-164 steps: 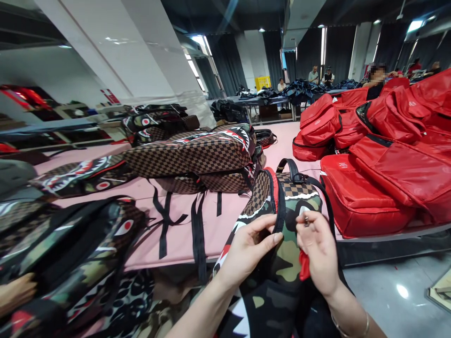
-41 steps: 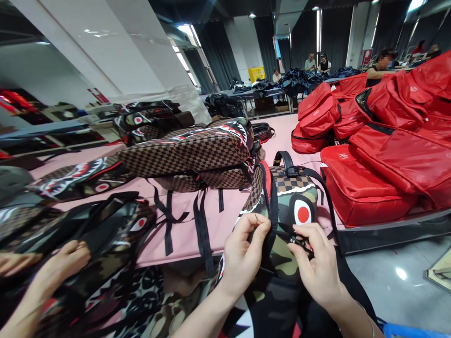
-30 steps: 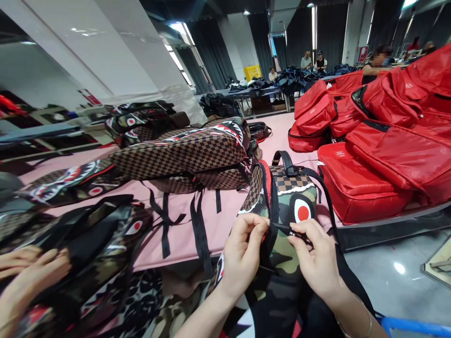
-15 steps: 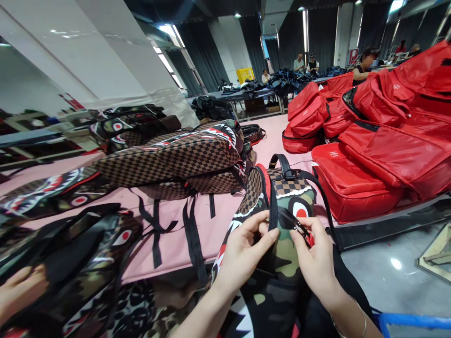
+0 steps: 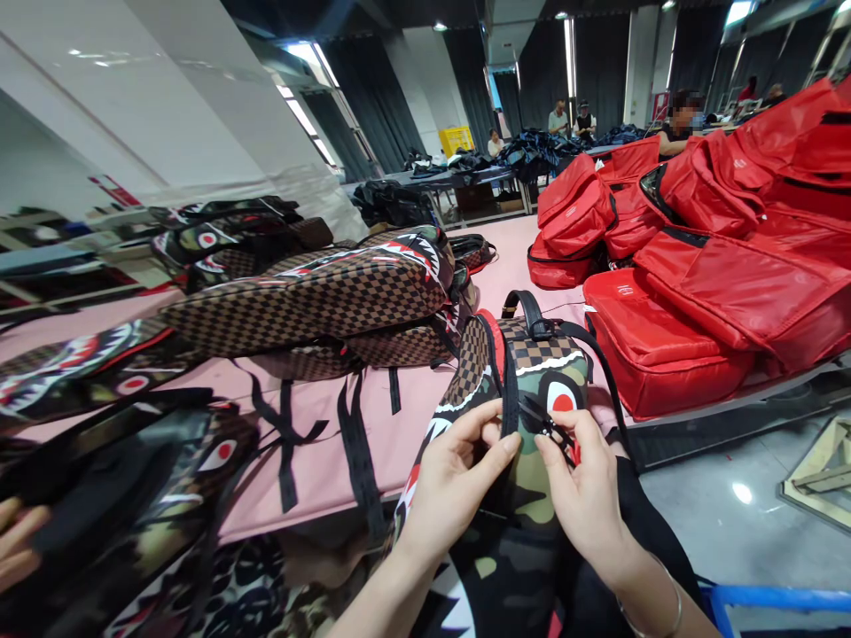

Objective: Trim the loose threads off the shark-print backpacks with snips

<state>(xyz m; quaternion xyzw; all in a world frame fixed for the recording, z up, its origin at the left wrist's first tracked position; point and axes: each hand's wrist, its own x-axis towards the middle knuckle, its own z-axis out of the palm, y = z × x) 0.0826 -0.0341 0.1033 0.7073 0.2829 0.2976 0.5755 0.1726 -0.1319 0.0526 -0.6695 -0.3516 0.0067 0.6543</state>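
A camouflage and brown-checkered backpack [image 5: 543, 365] stands upright in front of me, with a red eye patch, white teeth print and a black top handle. My left hand [image 5: 447, 474] pinches the dark zipper edge [image 5: 510, 394] along its side between thumb and fingers. In my right hand [image 5: 586, 483] is a small pair of thread snips [image 5: 535, 416] with dark blades and a bit of red at the grip. Their tips point up and left, close to that zipper edge. Whether they touch it I cannot tell.
Checkered shark-print backpacks [image 5: 319, 306] lie piled on the pink table [image 5: 425, 399], black straps [image 5: 359, 443] hanging down. Red bags [image 5: 671, 346] are heaped at right. Another person's hand [image 5: 19, 542] is at the left edge by a camouflage bag [image 5: 173, 496]. A blue bar [image 5: 771, 597] shows lower right.
The view has shifted slightly, so most things sit a little further left. The other person's hand has moved left across its bag. My hands keep their holds on the zipper edge and snips.
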